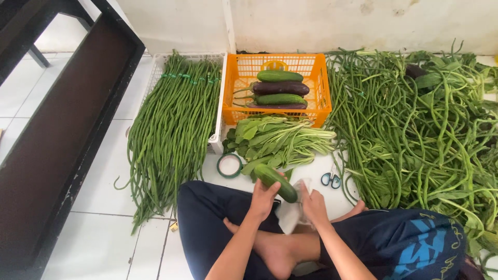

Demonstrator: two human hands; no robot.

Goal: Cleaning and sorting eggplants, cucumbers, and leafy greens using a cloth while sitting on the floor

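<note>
1. Cucumber (276,182) sits at the lower centre of the frame, dark green and slanted, its lower end pointing down and right; my left hand (263,199) wraps its fingers around it from below and grips it.
2. My right hand (313,206) lies just beside the cucumber's lower end, fingers curled onto a white cloth (289,212) that rests over my crossed legs.
3. Above my hands, a pile of leafy greens (277,141) spreads across the white tiled floor (104,186), stems pointing right.
4. Further up, at centre top, an orange plastic crate (322,96) with a lattice wall holds two cucumbers and two dark purple eggplants (280,87) stacked crosswise.
5. Left of it, a white crate (218,103) carries a long bundle of yardlong beans (171,129), tied near the top with green bands, running down toward the lower left.
6. A loose heap of beans (415,135) fills the right side of the frame.
7. A round roll of tape (229,165), green rimmed with a white middle, lies left of the greens; blue-handled scissors (331,179) lie to their right, near the heap.
8. A dark wooden bench (62,135) crosses the upper left.
</note>
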